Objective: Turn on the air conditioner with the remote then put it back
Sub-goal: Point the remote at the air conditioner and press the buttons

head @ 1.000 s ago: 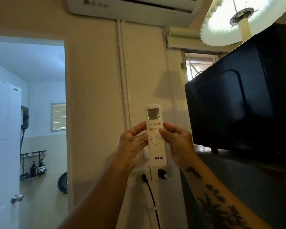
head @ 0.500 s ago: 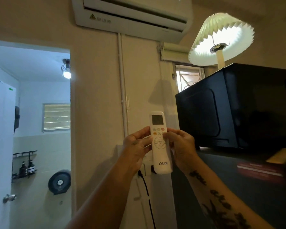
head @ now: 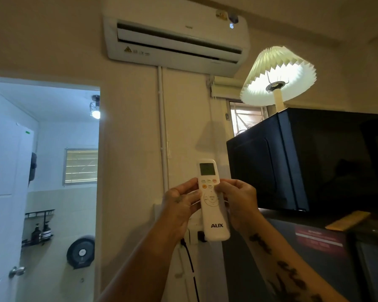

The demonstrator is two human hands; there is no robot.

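I hold a white AUX remote (head: 211, 205) upright in front of me with both hands. My left hand (head: 181, 205) grips its left edge, and my right hand (head: 240, 201) grips its right edge with the thumb on the upper buttons. The remote's small screen faces me. High on the wall hangs the white air conditioner (head: 175, 42), its flap slightly apart from the body and a small lit figure glowing at its right end.
A black microwave (head: 310, 158) sits on a dark fridge (head: 314, 253) at the right, with a lit pleated lamp (head: 277, 77) behind it. A wall socket with a black cable (head: 190, 264) lies below the remote. An open bathroom doorway (head: 52, 192) is at the left.
My view has tilted upward, bringing the whole air conditioner into sight. Both hands stay on the remote, which has shifted slightly right, and my right thumb has moved up the buttons.
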